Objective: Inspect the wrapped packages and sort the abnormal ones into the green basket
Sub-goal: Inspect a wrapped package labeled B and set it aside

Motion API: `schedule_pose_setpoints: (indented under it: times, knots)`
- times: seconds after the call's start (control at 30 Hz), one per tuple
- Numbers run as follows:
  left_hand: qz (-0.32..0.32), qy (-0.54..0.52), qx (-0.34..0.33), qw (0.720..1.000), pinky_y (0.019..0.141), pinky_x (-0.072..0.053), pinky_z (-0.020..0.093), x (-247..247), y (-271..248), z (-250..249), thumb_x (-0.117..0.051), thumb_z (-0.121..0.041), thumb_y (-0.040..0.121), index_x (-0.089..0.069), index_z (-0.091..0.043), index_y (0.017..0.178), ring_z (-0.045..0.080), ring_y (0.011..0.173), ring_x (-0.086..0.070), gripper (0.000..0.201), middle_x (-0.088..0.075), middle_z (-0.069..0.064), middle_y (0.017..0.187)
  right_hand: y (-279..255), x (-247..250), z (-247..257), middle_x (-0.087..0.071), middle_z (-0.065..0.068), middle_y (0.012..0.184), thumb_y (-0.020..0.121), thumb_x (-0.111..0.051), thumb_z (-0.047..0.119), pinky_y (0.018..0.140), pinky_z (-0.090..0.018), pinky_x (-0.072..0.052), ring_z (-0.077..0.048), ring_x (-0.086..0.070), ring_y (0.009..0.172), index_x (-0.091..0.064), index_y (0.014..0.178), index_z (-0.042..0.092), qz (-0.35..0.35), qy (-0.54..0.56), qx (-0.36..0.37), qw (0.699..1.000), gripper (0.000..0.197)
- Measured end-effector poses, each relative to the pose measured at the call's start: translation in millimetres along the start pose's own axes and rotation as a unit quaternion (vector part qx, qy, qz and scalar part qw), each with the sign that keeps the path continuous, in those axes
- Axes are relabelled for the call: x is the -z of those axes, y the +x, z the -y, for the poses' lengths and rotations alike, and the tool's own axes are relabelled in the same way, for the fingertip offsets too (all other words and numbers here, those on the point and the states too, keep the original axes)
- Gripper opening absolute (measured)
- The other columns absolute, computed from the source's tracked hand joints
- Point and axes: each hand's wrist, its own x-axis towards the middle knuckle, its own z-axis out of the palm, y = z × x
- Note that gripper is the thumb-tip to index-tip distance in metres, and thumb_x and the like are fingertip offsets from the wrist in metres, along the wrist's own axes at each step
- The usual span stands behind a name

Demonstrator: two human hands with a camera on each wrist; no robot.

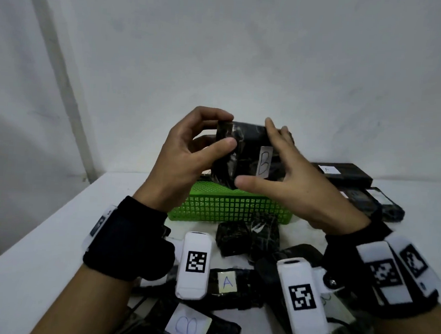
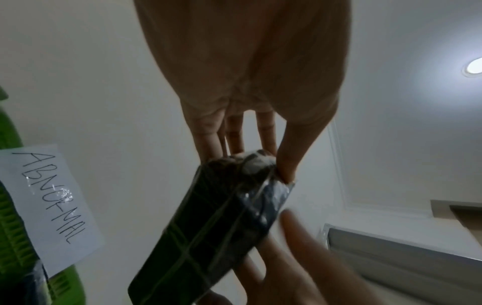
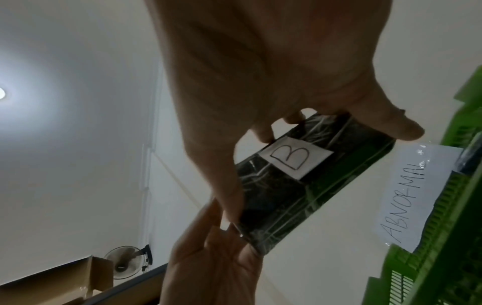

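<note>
A black wrapped package with a white label marked B is held up in the air above the green basket. My left hand pinches its left end between thumb and fingers. My right hand grips its right part, fingers over the top edge and thumb under the bottom edge. In the left wrist view the package shows clear film with creases. The right wrist view shows the B label and a paper marked ABNORMAL on the basket.
Several more black wrapped packages lie on the white table: one labelled A, one labelled B, two small ones before the basket, and flat ones at the back right. The table's left edge runs diagonally.
</note>
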Motion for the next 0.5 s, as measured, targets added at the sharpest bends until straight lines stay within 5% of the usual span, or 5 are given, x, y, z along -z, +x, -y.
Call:
schedule_pose_setpoints:
  times: [0.07, 0.2, 0.3, 0.4, 0.5]
  knots:
    - [0.0, 0.005, -0.002, 1.0, 0.074, -0.056, 0.032, -2.6, -0.4, -0.3, -0.069, -0.008, 0.085, -0.063, -0.019, 0.108, 0.012, 0.091, -0.068, 0.026, -0.066, -0.003, 0.106, 1.2, -3.3, -0.7, 0.007, 0.008, 0.17, 0.06, -0.073, 0.073, 0.126, -0.038, -0.013, -0.007, -0.004, 0.154, -0.008, 0.156, 0.054, -0.02, 0.031, 0.012, 0.999, 0.117]
    - [0.012, -0.058, 0.013, 0.998, 0.075, -0.056, 0.034, -11.3, -1.4, -6.8, -0.053, -0.02, 0.093, -0.061, -0.016, 0.116, 0.014, 0.1, -0.065, 0.024, -0.064, 0.002, 0.11, 3.4, -13.8, -4.2, -0.03, 0.006, 0.161, 0.062, -0.068, 0.069, 0.116, -0.043, -0.04, -0.01, -0.041, 0.142, -0.028, 0.154, 0.041, -0.118, 0.072, 0.076, 0.987, 0.104]
    - [0.036, -0.119, 0.031, 0.992, 0.069, -0.055, 0.025, -9.3, -2.6, -16.8, -0.043, -0.027, 0.096, -0.06, -0.014, 0.119, 0.012, 0.099, -0.064, 0.032, -0.066, 0.0, 0.109, 2.7, -14.6, -4.3, -0.021, 0.005, 0.166, 0.067, -0.062, 0.067, 0.116, -0.044, -0.041, -0.01, -0.038, 0.145, -0.025, 0.155, 0.041, -0.123, 0.085, 0.109, 0.983, 0.099]
    - [0.053, -0.146, 0.045, 0.987, 0.078, -0.055, 0.027, -7.1, -3.5, -19.4, -0.04, -0.028, 0.095, -0.059, -0.012, 0.123, 0.017, 0.109, -0.064, 0.037, -0.064, 0.004, 0.12, 1.9, -14.4, -3.3, -0.044, 0.004, 0.149, 0.071, -0.06, 0.06, 0.103, -0.038, -0.051, -0.002, -0.051, 0.128, -0.034, 0.15, 0.034, -0.127, 0.142, 0.129, 0.973, 0.087]
    - [0.06, -0.148, 0.063, 0.985, 0.088, -0.054, 0.034, -6.9, -2.8, -13.5, -0.039, -0.027, 0.097, -0.057, -0.01, 0.127, 0.022, 0.118, -0.062, 0.039, -0.062, 0.007, 0.128, 2.8, -17.4, -6.9, -0.055, 0.003, 0.132, 0.073, -0.056, 0.051, 0.098, -0.046, -0.055, -0.009, -0.057, 0.12, -0.04, 0.144, 0.028, -0.154, 0.153, 0.134, 0.967, 0.077]
